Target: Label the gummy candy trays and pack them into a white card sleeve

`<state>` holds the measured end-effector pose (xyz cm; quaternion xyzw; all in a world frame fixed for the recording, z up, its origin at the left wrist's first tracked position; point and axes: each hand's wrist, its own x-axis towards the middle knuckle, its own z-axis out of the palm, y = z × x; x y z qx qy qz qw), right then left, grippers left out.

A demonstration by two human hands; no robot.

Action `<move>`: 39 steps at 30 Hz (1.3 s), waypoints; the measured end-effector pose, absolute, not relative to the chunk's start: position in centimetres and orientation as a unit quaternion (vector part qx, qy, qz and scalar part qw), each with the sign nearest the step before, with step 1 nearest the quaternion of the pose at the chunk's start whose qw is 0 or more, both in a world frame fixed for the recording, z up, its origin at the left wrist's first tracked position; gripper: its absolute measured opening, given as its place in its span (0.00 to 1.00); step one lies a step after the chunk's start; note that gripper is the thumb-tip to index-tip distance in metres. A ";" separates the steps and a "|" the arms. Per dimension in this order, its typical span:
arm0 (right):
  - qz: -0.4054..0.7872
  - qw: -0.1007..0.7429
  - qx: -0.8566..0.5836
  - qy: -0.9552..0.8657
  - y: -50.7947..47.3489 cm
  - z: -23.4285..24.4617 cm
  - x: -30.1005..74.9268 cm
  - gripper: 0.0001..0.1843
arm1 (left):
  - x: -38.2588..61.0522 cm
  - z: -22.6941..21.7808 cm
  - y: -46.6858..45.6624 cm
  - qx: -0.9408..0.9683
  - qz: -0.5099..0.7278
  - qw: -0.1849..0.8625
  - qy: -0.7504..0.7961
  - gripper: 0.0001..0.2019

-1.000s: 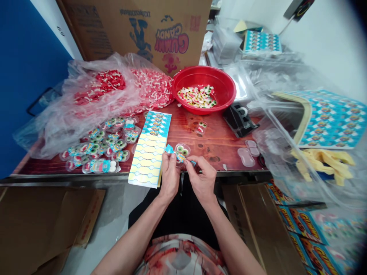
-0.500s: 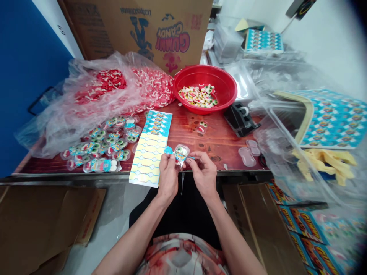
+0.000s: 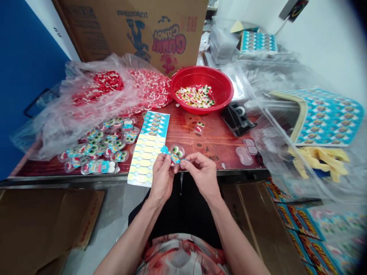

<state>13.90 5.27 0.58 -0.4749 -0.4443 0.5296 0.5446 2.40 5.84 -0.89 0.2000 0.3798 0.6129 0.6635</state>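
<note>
My left hand (image 3: pixel 161 176) is closed around the lower part of a small clear candy pack (image 3: pixel 177 149), held just over the table's front edge. Green-eyed gummies show through its plastic. A blue printed sticker (image 3: pixel 174 158) lies across the pack, its left end sticking up by my left thumb. My right hand (image 3: pixel 203 173) pinches the sticker's right end between thumb and finger. Beside my left hand lies a sticker sheet (image 3: pixel 145 152), its lower rows peeled to yellow backing. One filled pack (image 3: pixel 200 127) rests alone on the table beyond my hands.
A heap of labelled packs (image 3: pixel 99 143) lies left, below a plastic bag of red-and-white gummies (image 3: pixel 149 89). A red bowl (image 3: pixel 225 91) holds loose gummies. Right of it stand a black tape dispenser (image 3: pixel 237 120), clear lids (image 3: pixel 244 155) and a clear bin (image 3: pixel 282 133) holding sticker sheets.
My right hand has moved inward, bringing the sticker's right end closer against the pack. The pack has tilted slightly. The whole view has shifted a little.
</note>
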 end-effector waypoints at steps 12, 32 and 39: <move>0.539 0.497 -0.511 -0.449 5.9 1.3 14.2 0.21 | 1.4 0.2 5.4 0.211 0.535 0.756 0.313 0.13; 0.614 0.477 -0.451 -0.438 7.5 0.1 11.8 0.20 | 0.9 -1.6 4.7 0.221 0.599 0.658 0.399 0.23; 0.568 0.480 -0.482 -0.463 7.4 -0.1 11.9 0.20 | -0.1 -1.2 4.9 0.231 0.577 0.657 0.427 0.17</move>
